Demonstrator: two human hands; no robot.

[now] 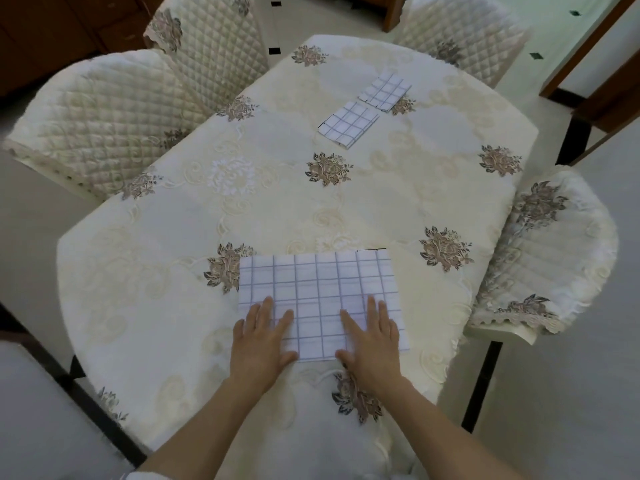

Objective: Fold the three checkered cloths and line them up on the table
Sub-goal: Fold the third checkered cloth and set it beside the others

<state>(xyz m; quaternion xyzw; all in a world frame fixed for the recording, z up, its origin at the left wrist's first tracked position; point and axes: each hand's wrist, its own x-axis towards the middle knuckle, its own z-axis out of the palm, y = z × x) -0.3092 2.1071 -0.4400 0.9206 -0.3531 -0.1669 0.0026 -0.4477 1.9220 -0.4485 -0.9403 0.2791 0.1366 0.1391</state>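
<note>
A white cloth with a thin dark check lies flat as a wide rectangle on the near part of the table. My left hand rests palm down on its near left corner, fingers spread. On the cloth's near right part lies my right hand, also flat with fingers apart. Neither hand grips the fabric. Two smaller folded checkered cloths sit side by side at the far end: one nearer, one farther, almost touching.
The oval table has a cream floral tablecloth. Quilted cream chairs stand at the left, far left, far right and right. Pale tiled floor surrounds the table.
</note>
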